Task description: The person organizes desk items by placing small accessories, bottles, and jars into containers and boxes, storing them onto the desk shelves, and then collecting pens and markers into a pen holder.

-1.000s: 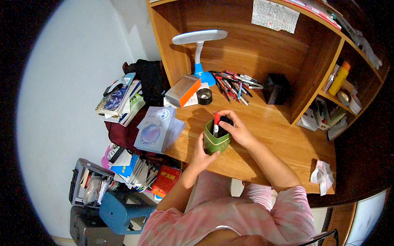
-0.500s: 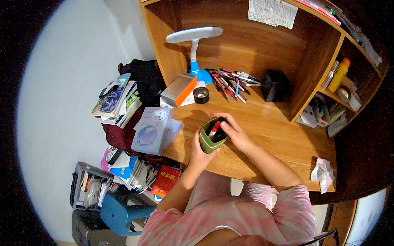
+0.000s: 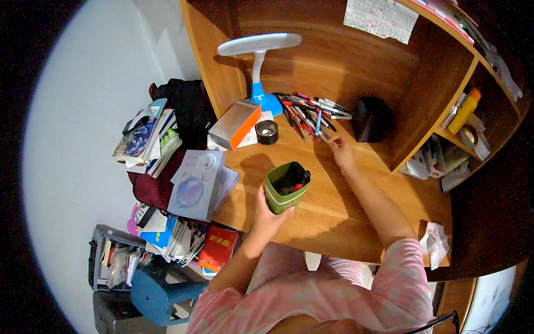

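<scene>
My left hand (image 3: 268,216) is wrapped round a green pen holder (image 3: 285,199), tilted above the front of the desk. Inside it a red-tipped marker (image 3: 298,186) and something dark show. Farther back, my right hand (image 3: 340,150) is at the near edge of a pile of pens and markers (image 3: 311,114). Its fingertips are pressed together at the end of a pen; how firmly it grips is too small to tell.
A blue and white lamp (image 3: 257,72), an orange and grey box (image 3: 236,125), a tape roll (image 3: 267,132) and a black container (image 3: 371,119) stand on the desk (image 3: 334,222). White boxes (image 3: 196,183) lie left; a crumpled tissue (image 3: 435,242) lies right.
My right hand has left the green holder and moved back to the pen pile. The red marker has sunk lower and leans to the right inside the holder.
</scene>
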`<action>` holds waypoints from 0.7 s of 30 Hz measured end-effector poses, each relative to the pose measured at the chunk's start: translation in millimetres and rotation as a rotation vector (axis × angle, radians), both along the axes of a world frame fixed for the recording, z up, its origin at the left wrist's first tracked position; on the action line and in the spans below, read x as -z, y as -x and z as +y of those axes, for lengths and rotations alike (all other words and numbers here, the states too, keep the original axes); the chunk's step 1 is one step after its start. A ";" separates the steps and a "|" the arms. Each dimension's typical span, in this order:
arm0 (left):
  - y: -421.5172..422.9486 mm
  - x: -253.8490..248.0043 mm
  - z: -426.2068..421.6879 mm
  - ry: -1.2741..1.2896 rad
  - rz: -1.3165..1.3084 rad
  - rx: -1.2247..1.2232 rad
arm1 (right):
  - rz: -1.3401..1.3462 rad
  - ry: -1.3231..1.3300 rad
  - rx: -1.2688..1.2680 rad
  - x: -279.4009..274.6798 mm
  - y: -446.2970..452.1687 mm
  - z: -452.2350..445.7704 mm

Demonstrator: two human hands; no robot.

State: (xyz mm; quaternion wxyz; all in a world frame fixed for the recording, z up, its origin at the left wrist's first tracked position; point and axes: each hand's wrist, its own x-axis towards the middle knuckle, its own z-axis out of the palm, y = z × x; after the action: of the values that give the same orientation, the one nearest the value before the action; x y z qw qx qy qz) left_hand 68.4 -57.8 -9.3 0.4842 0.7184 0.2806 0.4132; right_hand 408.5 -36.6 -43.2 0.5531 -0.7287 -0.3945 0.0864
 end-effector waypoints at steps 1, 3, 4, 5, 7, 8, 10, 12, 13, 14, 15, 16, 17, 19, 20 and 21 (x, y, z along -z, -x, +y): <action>0.3 -0.7 0.2 0.016 0.000 0.014 | -0.068 -0.034 0.042 -4.4 -6.8 10.8; 0.7 -1.4 -0.7 -0.032 0.018 -0.008 | -0.167 0.030 0.023 -26.6 -10.2 21.1; 1.1 -2.3 -1.3 -0.057 0.027 -0.021 | -0.217 0.062 0.013 -37.3 -9.7 27.2; 2.0 -5.2 -2.5 -0.046 0.027 -0.007 | -0.274 0.123 0.045 -43.0 -9.2 36.0; 3.6 -11.8 -4.2 -0.031 0.026 0.015 | -0.389 0.238 0.104 -42.5 -15.6 59.6; 3.8 -11.9 -3.6 -0.036 0.033 0.014 | -0.388 0.278 0.068 -43.1 -20.3 68.3; 4.4 -11.5 -3.5 -0.044 0.047 0.013 | -0.443 0.335 0.124 -43.0 -17.1 80.4; 5.2 -13.9 -4.9 -0.027 0.057 0.010 | -0.417 0.426 0.118 -47.1 -15.1 88.9; 4.8 -13.8 -5.1 -0.020 0.060 0.012 | -0.452 0.408 0.102 -49.1 -13.5 90.2; 4.3 -5.0 -1.2 -0.053 0.056 0.013 | -0.487 0.392 0.088 -49.5 -11.6 88.9; 4.1 -6.6 -0.9 -0.065 0.059 0.009 | -0.520 0.380 0.075 -45.6 -12.3 87.9; 4.6 -9.6 -2.2 -0.077 0.063 0.004 | -0.560 0.322 0.088 -41.6 -13.0 87.6; 5.4 -10.9 -3.1 -0.085 0.069 -0.001 | -0.543 0.321 0.075 -39.6 -16.3 88.1; 5.3 -9.8 -2.3 -0.072 0.056 0.011 | -0.510 0.320 0.051 -40.1 -21.9 88.2; 5.2 -9.3 -1.9 -0.066 0.050 0.016 | -0.488 0.322 0.039 -39.4 -23.3 87.7; 4.8 -7.1 -1.4 -0.064 0.038 0.018 | -0.466 0.325 0.027 -45.4 -20.6 84.3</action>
State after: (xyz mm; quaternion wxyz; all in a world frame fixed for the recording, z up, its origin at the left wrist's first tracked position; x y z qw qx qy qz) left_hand 63.6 -59.1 -2.2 0.4593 0.7437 0.2700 0.4038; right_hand 429.1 47.7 2.2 0.3246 -0.8132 -0.4823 -0.0290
